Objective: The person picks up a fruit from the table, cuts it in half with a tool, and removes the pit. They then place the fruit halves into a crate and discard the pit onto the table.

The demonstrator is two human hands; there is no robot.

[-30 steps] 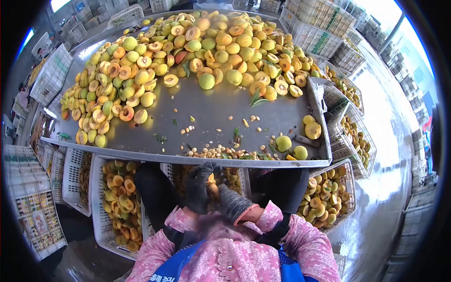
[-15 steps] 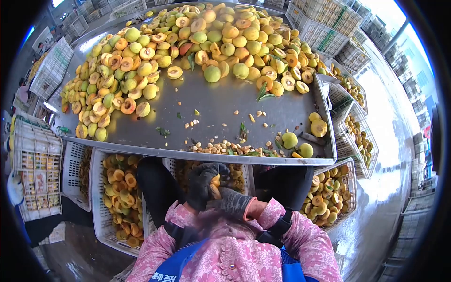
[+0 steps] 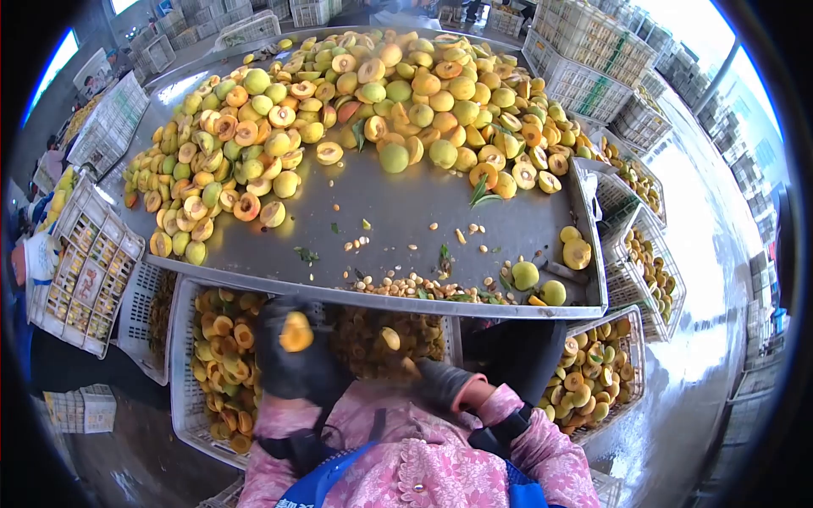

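Observation:
My left hand point(image 3: 290, 356), in a dark glove and blurred by motion, is over the right edge of the white crate point(image 3: 181, 372) of halved peaches. A yellow peach half point(image 3: 295, 332) shows at its fingers, cut face up. My right hand point(image 3: 442, 385), in a grey glove, is curled in front of my lap. A small brownish tip sticks out of it; the rest is hidden. Between my hands, a yellow piece of fruit point(image 3: 390, 339) appears above a crate of brownish pieces point(image 3: 356, 339) under the table edge.
The metal table point(image 3: 373, 220) bears a large heap of whole and halved peaches point(image 3: 423, 93). Pits point(image 3: 423, 288) and leaves lie along its front edge. Crates of peach halves point(image 3: 593, 372) stand at the right. A person at the left is beside a tilted crate point(image 3: 89, 262).
My hands were together at a peach; the left has moved left with a peach half, the right slightly right. The yellow piece between them is newly visible. The crate at far left has tilted.

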